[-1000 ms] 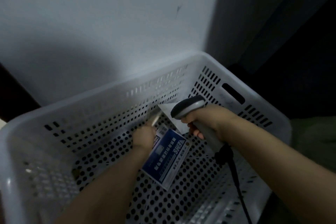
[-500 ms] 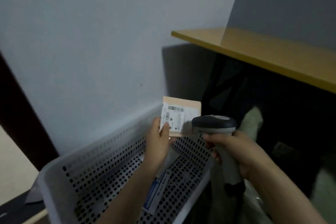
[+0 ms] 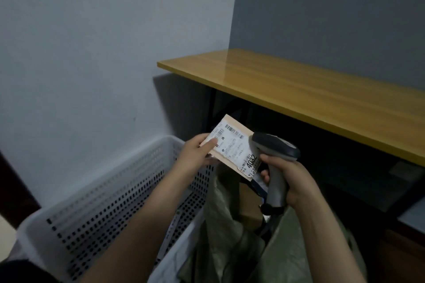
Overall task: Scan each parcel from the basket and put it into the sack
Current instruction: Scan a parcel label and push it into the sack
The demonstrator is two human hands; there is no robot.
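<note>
A: Pinching the parcel (image 3: 232, 147) in the left hand (image 3: 193, 156), with the thumb laid on the label's near corner and the fingers tucked behind. Held up in the air, label facing up, over the far corner of the basket (image 3: 103, 202) and the mouth of the sack (image 3: 220, 213).

B: And wrapped round the scanner (image 3: 276, 148) handle with the right hand (image 3: 292, 179), with fingers curled across the front. Looks like the scanning step, with the drop not yet made.

A: Tight, though. Nearly touching the parcel's right edge with the scanner head. Better to draw back a little and aim square at one barcode, probably the long one along the top.

B: Worth sliding that thumb clear of the small barcode too. Hard to tell whether covering any bars.

A: Then straight down into the sack. Open mouth right below, with a brown box (image 3: 249, 200) already lying inside.

B: Room check: plenty of free air up and to the left, toward the bare wall (image 3: 92, 53). Less on the right, under the lip of the wooden tabletop (image 3: 310, 94). Best not to swing the scanner up there.

A: Mind the basket rim beneath the left wrist, and the limp sack edge folding inward. Could catch a parcel corner on the way down.
</note>
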